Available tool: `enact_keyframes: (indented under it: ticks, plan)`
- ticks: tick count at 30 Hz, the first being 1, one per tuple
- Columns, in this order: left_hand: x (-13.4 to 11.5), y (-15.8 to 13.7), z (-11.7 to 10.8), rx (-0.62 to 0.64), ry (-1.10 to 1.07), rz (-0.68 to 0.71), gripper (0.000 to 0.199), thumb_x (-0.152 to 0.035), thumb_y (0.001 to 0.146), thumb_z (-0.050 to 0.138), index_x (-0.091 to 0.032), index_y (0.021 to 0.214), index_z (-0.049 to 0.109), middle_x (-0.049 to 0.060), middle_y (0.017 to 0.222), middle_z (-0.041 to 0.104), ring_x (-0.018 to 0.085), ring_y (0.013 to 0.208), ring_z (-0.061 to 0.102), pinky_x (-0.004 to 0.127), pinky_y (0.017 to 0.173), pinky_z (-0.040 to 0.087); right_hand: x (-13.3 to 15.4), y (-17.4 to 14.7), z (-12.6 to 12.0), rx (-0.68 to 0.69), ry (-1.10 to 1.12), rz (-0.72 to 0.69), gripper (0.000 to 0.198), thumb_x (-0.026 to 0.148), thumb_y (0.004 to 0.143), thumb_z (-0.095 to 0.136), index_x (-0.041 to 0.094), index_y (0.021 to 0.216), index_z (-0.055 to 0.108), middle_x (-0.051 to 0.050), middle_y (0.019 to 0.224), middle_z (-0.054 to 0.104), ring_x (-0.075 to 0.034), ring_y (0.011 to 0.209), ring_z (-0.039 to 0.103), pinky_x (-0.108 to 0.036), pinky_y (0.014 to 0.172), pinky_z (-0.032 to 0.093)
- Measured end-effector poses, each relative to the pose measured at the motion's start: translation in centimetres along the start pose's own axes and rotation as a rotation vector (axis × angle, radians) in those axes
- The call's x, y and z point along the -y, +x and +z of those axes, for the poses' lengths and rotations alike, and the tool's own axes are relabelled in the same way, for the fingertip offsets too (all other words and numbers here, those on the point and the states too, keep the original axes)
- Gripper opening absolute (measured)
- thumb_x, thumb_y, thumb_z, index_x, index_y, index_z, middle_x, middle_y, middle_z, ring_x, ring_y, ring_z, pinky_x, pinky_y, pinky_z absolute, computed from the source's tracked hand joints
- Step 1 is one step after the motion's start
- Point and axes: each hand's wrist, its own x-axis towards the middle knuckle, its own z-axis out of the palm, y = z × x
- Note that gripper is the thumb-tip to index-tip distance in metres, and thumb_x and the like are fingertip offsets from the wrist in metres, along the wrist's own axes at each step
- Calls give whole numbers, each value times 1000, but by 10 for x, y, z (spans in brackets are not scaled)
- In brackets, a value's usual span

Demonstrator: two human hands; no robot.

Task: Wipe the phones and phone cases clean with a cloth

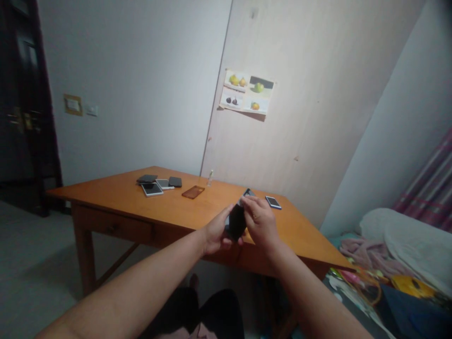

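Free lane on surface (116, 197): near L side, in front of phone pile (152, 189) & brown case (193, 192); narrow gap betw. those two. Pile blocks going straight thru to back, case sits low, small bottle (210, 179) stands up behind it. Wall (141, 103) shuts off the rear. Mid front edge taken by L hand (215, 234) & R hand (260, 219) w/ dark item (237, 222). Room behind hands, betw. bottle & blue-edged phone (273, 202). R end open past that phone; clutter (411, 287) crowds R front corner
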Motion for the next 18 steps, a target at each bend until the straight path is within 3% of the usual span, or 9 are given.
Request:
enact_keyframes:
  ticks: [4,9,14,18]
  plan:
    - [-16,20,-17,-27,37,22,60,-75,88,42,-18,88,59,1,63,62,12,46,61,15,33,15,-11,14,21,29,58,-6,32,19,94,49,25,117,70,-9,113,68,-23,106,61,-39,93,52]
    - [-27,39,-41,-29,175,-48,75,-86,81,36,-16,91,60,4,69,65,9,41,56,17,35,12,-37,34,39,-119,38,192,25,23,93,50,22,105,71,-8,93,67,-23,90,62,-40,84,52]
    - [-32,57,-63,-85,252,-37,77,-87,80,35,-16,92,62,5,69,66,9,38,49,20,37,9,-48,37,64,-55,134,149,24,26,93,51,22,108,69,-8,97,66,-22,91,61,-37,84,50]
    - [-34,71,-87,-208,313,26,70,-83,81,44,-16,80,63,1,53,58,9,37,40,22,41,17,-77,37,83,-108,228,458,24,39,86,60,19,94,70,-8,91,68,-24,87,60,-38,82,47]
